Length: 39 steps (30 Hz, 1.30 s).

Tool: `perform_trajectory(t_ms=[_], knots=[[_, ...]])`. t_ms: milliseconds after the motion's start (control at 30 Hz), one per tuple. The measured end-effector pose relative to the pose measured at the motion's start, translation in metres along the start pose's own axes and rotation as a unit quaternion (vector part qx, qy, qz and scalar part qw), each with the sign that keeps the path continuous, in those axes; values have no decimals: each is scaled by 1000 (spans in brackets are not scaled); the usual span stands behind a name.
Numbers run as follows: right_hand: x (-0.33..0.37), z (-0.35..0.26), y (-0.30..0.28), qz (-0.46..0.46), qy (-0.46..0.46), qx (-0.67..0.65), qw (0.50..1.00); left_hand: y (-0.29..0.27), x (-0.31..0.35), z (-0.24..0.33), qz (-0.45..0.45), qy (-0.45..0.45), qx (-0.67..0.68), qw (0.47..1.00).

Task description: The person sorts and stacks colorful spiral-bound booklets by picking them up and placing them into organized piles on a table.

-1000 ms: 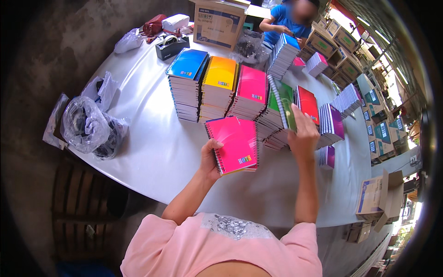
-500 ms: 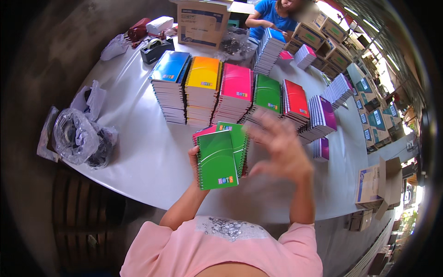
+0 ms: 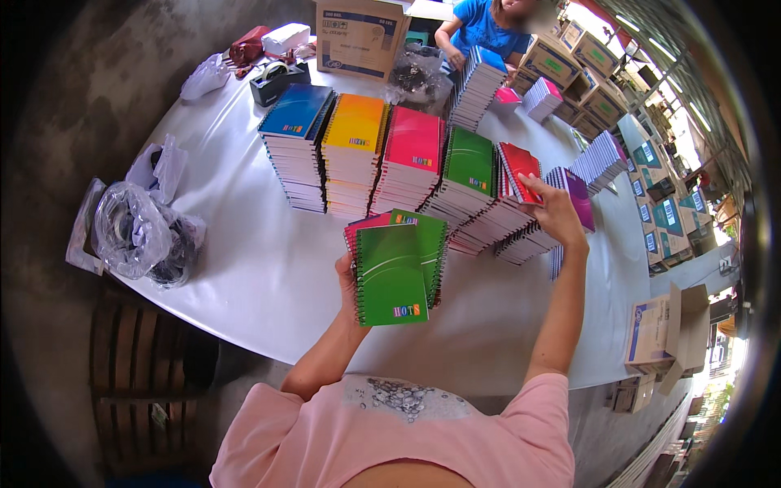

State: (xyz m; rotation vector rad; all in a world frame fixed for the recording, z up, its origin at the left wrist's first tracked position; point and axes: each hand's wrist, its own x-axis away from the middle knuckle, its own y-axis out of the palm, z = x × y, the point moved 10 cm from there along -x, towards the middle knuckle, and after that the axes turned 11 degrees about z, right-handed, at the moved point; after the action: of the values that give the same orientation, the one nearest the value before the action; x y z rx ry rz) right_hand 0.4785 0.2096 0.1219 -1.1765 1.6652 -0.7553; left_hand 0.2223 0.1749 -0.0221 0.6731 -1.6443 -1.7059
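My left hand (image 3: 348, 281) holds a small fan of spiral notebooks (image 3: 396, 268) above the white table (image 3: 268, 268); two green ones face me, with a pink one behind. My right hand (image 3: 556, 213) reaches forward and grips the top red notebook (image 3: 518, 169) on the red stack. Beside it stand stacks with green (image 3: 470, 160), pink (image 3: 414, 140), orange (image 3: 355, 124) and blue (image 3: 297, 111) covers, and a purple stack (image 3: 576, 195) to the right.
Clear plastic bags (image 3: 134, 232) lie at the table's left edge. A tape dispenser (image 3: 278, 80) and a cardboard box (image 3: 358, 37) stand at the back. A person in a blue shirt (image 3: 480, 28) works at the far side. More boxes (image 3: 659, 329) sit at right.
A green notebook went onto the pink one in my left hand, then a second green one. My right hand moved from the held bundle out to the red stack.
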Motion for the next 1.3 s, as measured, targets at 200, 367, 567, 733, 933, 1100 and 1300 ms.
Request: perform_trajectory(t_ms=[200,367,567,733,933,1100,1300], knots=[[9,7,-13,36,7,-103,994,2,-4,-8,23,2,-21,1000],[35,-19,-51,277,-58,-21,959,23,-5,-26,-27,-43,43,998],[109,-173,-52,267,-244,144,921,-3,-8,-28,32,-16,7,999],[150,-204,24,84,-313,244,914,3,-13,-54,-16,-19,25,999],[75,-82,-79,157,-140,187,960,-7,-11,-71,48,-24,27,998],[79,118,-65,66,104,253,960,10,-14,-89,35,-16,-14,999],[126,78,-89,337,61,-110,933,-17,-11,-107,74,-13,-29,997]])
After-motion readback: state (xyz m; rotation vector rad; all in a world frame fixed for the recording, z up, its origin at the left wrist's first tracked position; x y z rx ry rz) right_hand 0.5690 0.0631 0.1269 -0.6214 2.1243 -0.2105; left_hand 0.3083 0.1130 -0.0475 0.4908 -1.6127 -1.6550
